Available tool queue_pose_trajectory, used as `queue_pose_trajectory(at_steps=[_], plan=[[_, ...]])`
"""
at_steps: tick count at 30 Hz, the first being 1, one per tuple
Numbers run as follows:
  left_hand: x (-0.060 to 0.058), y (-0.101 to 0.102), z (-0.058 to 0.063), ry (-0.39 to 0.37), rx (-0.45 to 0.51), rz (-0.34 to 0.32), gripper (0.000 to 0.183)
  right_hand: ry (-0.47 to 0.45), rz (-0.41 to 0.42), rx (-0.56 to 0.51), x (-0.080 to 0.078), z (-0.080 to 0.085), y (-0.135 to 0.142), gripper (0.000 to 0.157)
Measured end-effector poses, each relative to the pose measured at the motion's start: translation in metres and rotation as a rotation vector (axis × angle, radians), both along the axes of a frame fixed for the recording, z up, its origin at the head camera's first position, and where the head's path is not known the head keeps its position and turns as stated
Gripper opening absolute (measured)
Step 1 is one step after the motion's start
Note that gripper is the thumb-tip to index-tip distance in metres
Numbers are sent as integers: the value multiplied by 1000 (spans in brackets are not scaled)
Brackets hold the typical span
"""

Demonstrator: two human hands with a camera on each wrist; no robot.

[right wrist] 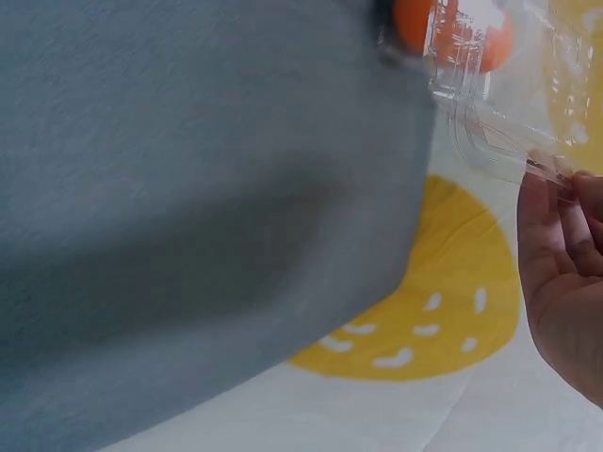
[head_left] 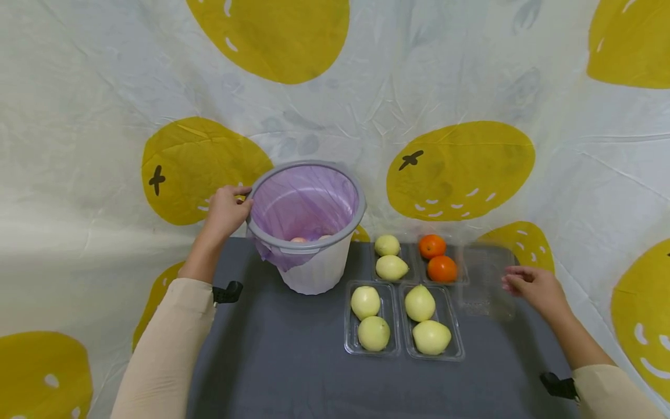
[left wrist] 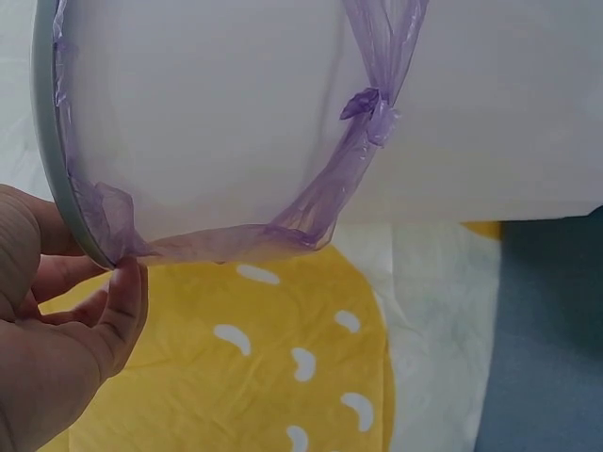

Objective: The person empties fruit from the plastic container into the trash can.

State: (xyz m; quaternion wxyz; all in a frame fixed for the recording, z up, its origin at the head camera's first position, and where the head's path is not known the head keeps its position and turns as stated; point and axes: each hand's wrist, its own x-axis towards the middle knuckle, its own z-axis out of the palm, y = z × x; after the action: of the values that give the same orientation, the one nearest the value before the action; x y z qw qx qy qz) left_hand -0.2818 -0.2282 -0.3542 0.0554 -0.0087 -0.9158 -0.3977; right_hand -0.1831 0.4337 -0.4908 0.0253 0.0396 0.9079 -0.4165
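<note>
My left hand (head_left: 229,210) pinches the grey rim of a white bin (head_left: 316,270) at its left side. A purple bag (head_left: 309,195) lines the bin, and its knotted edge hangs outside in the left wrist view. Part of some pinkish round things (head_left: 299,239) shows at the bottom of the bag. My right hand (head_left: 536,289) holds a clear plastic tray (right wrist: 504,113) by its edge, above the table's right side. In the head view this tray is blurred. Left of it, two orange fruits (head_left: 442,269) sit in another clear tray.
Three more clear trays hold pale yellow-green fruits: one at the back (head_left: 391,267), two in front (head_left: 374,333) (head_left: 431,337). They stand on a dark grey table (head_left: 293,361). A white cloth (head_left: 335,105) printed with yellow fruits hangs behind and around it.
</note>
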Motion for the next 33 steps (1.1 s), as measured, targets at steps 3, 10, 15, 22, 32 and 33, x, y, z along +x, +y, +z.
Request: queue_pose_trajectory(at_steps=[3, 10, 15, 22, 32, 33], plan=[[0, 1, 0, 2, -2, 1, 43, -52, 18, 29, 8, -4, 9, 48], [-1, 2, 2, 15, -16, 2, 42, -98, 28, 84, 17, -15, 27, 48], [-1, 1, 3, 11, -10, -3, 42, -152, 21, 118, 19, -22, 40, 47], [-1, 2, 2, -1, -3, -7, 43, -227, 30, 88, 20, -27, 53, 43], [-1, 1, 0, -10, 2, -6, 43, -354, 24, 8, 23, -35, 60, 39], [-1, 1, 0, -6, 4, -5, 43, -360, 24, 3, 23, -36, 61, 39]])
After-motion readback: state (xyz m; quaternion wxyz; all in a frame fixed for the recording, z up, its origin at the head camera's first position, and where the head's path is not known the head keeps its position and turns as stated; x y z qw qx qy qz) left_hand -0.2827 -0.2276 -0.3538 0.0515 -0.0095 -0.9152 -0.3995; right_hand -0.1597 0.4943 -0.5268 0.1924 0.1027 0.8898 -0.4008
